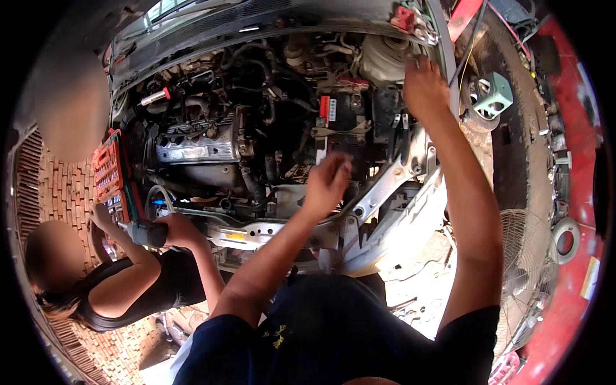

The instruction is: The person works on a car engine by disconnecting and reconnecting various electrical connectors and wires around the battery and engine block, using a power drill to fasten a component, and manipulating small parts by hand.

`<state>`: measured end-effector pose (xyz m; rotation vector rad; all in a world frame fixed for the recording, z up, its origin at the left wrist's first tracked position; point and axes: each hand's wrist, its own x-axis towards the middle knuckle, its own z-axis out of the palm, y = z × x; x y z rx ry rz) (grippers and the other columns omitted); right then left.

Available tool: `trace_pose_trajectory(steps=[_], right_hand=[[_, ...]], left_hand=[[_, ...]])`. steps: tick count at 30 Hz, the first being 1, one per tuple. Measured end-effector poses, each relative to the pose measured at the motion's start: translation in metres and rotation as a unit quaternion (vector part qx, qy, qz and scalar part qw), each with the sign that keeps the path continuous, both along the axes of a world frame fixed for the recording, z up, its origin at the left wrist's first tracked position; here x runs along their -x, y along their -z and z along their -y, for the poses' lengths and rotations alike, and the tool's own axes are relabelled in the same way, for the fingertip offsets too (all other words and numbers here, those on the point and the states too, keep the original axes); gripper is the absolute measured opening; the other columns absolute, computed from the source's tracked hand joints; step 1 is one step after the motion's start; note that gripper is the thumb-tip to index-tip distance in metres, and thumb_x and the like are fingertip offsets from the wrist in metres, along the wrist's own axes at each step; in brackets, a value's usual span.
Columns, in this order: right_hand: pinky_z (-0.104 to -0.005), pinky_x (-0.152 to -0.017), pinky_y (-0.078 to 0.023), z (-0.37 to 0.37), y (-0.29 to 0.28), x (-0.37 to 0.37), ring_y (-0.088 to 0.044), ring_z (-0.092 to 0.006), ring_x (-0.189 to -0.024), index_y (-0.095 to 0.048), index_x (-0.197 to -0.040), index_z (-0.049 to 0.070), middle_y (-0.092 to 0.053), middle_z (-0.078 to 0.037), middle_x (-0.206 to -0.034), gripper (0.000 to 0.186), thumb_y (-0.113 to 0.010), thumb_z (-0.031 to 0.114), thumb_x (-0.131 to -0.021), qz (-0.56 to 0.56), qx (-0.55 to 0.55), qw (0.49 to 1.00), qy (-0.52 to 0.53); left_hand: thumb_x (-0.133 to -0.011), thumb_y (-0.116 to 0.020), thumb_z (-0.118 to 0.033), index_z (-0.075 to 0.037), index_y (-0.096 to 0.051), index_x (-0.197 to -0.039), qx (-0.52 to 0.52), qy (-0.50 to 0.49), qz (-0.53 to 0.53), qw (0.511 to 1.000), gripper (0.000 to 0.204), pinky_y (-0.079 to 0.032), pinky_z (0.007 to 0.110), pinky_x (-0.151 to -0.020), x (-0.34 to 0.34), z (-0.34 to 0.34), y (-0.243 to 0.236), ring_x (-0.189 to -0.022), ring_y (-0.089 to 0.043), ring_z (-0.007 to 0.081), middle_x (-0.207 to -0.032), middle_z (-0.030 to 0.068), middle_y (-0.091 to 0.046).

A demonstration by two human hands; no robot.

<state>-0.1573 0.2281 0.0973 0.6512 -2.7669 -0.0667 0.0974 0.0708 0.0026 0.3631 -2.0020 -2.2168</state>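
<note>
My left hand (328,186) hovers over the front of an engine bay, near the battery (346,106) and its metal hold-down bracket (340,130). Its fingers are loosely bent and slightly blurred, and nothing shows between them. Farther right, my right hand (425,86) is at the fender's inner edge, beside the pale strut tower (387,58). Those fingers are curled in; whatever they may hold is hidden. A tool with two black handles (398,136) lies between the battery area and the fender. The engine's metal cover (199,146) is left of my hands.
At the left, another person's hand holds a black tool (146,233) beside an orange-red tool case (108,168). A white tube with a red cap (154,97) lies on the engine. A fan's wire cage (523,282) and a green metal part (493,96) stand right.
</note>
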Motion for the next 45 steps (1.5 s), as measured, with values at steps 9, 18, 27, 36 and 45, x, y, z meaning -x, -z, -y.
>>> trace_pose_trajectory(steps=[9, 18, 27, 36, 45], right_hand=[[-0.0535, -0.102, -0.059, -0.017, 0.004, 0.094, -0.072, -0.0421, -0.119, -0.079, -0.120, 0.008, -0.075, -0.022, -0.126, 0.030, -0.059, 0.012, -0.097, 0.133, -0.056, 0.970, 0.194], [-0.0504, -0.083, -0.059, -0.005, -0.030, 0.125, -0.074, -0.0397, -0.099, -0.071, -0.114, 0.006, -0.075, -0.020, -0.113, 0.024, -0.065, 0.024, -0.100, -0.060, -0.101, 0.989, -0.092], [-0.0359, -0.098, -0.055, -0.003, -0.059, -0.069, -0.068, -0.0245, -0.106, -0.070, -0.116, 0.003, -0.071, -0.011, -0.119, 0.027, -0.066, 0.027, -0.105, 0.214, 0.712, 0.645, -0.175], [-0.0299, -0.061, -0.045, 0.058, 0.023, -0.253, -0.052, -0.0112, -0.066, -0.066, -0.108, 0.014, -0.057, 0.004, -0.079, 0.018, -0.064, 0.032, -0.104, 0.731, 0.543, 0.413, -0.002], [-0.0339, -0.070, -0.051, -0.003, 0.026, -0.257, -0.056, -0.0157, -0.072, -0.061, -0.113, 0.009, -0.060, -0.004, -0.087, 0.033, -0.050, 0.040, -0.107, 0.790, 0.573, 0.217, -0.001]], left_hand=[[-0.105, -0.064, -0.012, 0.002, -0.069, -0.112, -0.027, -0.061, -0.065, 0.996, 0.016, -0.040, 0.028, -0.059, -0.012, 0.023, -0.016, -0.066, -0.048, 0.0066, -0.072, 0.0019, -0.058], [-0.100, -0.065, -0.010, 0.000, -0.069, -0.110, 0.094, -0.116, -0.119, 0.982, 0.014, -0.051, 0.041, -0.066, -0.017, 0.043, -0.043, -0.069, -0.066, 0.0289, -0.079, 0.0183, -0.067], [-0.095, -0.067, -0.007, 0.001, -0.070, -0.116, 0.172, -0.133, -0.283, 0.934, 0.022, -0.055, 0.045, -0.080, -0.050, 0.035, -0.096, -0.092, -0.069, 0.0384, -0.102, 0.0193, -0.070], [-0.103, -0.070, -0.019, 0.005, -0.063, -0.134, 0.153, -0.139, -0.076, 0.976, 0.040, -0.052, 0.031, -0.079, -0.099, 0.051, -0.088, -0.086, -0.065, 0.0151, -0.096, 0.0114, -0.070], [-0.099, -0.074, -0.013, 0.003, -0.074, -0.115, 0.282, 0.053, -0.127, 0.950, 0.022, -0.056, 0.036, -0.078, -0.077, 0.035, -0.074, -0.087, -0.074, 0.0303, -0.098, 0.0171, -0.075]])
